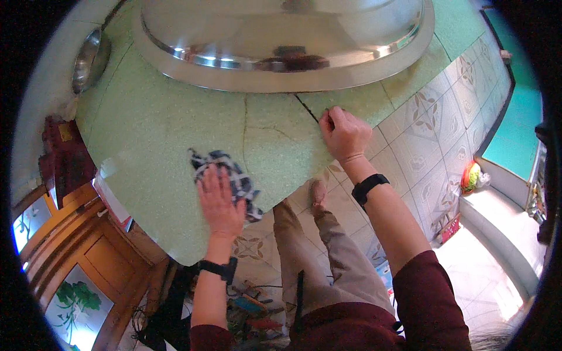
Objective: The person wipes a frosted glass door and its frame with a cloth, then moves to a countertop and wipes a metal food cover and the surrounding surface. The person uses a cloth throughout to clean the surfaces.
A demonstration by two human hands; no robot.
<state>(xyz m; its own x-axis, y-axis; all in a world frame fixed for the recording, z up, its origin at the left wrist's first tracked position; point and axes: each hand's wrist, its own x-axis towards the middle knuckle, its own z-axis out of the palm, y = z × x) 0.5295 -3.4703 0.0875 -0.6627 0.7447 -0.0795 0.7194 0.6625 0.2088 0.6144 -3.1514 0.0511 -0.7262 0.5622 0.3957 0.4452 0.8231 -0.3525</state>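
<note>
My left hand (pixel 217 202) lies palm down on a crumpled black-and-white cloth (pixel 239 182), pressing it against the pale green countertop (pixel 145 127). The cloth's lower end reaches the counter's front edge. Curled into a fist, my right hand (pixel 348 134) is at the right edge of the same counter, with nothing visible in it. Beyond both hands, a large shiny metal dome-shaped lid (pixel 219 30) with a wide flat rim covers the back of the counter. A dark crack or seam runs from the rim towards my right fist.
A metal bowl (pixel 86 61) leans at the far left. Below it are a dark red box (pixel 66 162) and a wooden door (pixel 116 254). Patterned tiles (pixel 421 127) extend to the right, towards a teal surface (pixel 518 145). Assorted items (pixel 252 302) lie near my legs.
</note>
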